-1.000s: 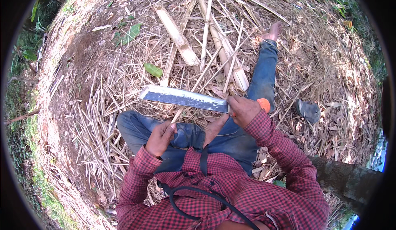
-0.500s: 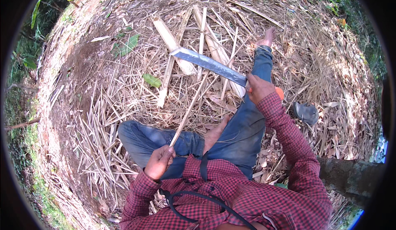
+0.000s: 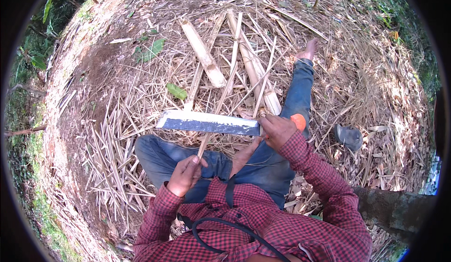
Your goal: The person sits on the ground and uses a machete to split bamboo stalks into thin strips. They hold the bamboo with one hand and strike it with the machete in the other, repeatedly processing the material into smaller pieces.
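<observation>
My right hand is closed round the handle of a machete. Its orange handle end shows behind the hand, and the broad blade points left across my lap. In my left hand is the near end of a thin bamboo strip, pinched between thumb and fingers. The strip slants up and away from me, and the blade lies across it; whether they touch I cannot tell. Beyond the blade, split bamboo pieces lie on the ground, among them a wide half culm and a longer one.
At my left lies a heap of thin cut strips. My right leg stretches forward, the left one is folded. A dark grey object lies right of my leg, and a thick log is at my right side. Dry litter covers the ground.
The machete has come down and nearer, from a slant over the bamboo pieces to nearly level across the strip. My right hand moved toward me and left; my left hand still holds the strip.
</observation>
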The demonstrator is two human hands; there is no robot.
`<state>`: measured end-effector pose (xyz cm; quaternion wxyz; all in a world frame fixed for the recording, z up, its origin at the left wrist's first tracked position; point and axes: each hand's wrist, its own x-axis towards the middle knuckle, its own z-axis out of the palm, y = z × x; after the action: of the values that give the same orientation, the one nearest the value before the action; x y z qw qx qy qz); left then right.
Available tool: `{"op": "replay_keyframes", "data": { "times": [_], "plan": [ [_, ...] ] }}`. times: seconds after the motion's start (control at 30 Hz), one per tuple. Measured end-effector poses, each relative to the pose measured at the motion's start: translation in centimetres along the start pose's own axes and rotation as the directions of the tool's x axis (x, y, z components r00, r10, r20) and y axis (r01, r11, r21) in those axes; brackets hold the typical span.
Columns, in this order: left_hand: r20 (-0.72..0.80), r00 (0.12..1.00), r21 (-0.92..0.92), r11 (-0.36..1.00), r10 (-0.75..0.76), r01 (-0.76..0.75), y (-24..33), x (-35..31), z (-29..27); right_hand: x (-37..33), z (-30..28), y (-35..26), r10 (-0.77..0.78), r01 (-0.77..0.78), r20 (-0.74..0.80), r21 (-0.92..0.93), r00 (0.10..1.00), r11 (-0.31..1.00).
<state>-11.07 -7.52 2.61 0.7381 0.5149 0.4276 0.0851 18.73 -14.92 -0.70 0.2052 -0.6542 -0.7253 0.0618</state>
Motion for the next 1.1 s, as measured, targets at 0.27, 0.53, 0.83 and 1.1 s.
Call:
{"op": "replay_keyframes", "data": {
  "times": [0.27, 0.53, 0.83, 1.1],
  "plan": [
    [-0.148, 0.987, 0.181, 0.983, 0.063, -0.035, -2.1, -2.4, 0.4, 1.4, -1.5, 4.7, 0.348, -0.351, -0.046, -0.066, 0.936, 0.934],
    [-0.174, 0.979, 0.261, 0.963, 0.108, -0.06, -2.3, -5.3, 0.0, 3.7, 0.4, 6.9, 0.504, -0.507, -0.085, -0.01, 0.859, 0.862],
    [-0.877, 0.431, 0.093, 0.955, 0.213, -0.282, -6.8, -8.7, -14.2, -3.1, 2.7, 9.3, 0.638, -0.681, 0.456, 0.716, 0.621, 0.152],
    [-0.987, -0.044, 0.144, 0.979, 0.152, 0.143, -15.4, -16.8, -33.7, -5.5, 4.2, 7.4, 0.535, -0.66, 0.62, 0.737, 0.574, -0.145]
  ]
}}
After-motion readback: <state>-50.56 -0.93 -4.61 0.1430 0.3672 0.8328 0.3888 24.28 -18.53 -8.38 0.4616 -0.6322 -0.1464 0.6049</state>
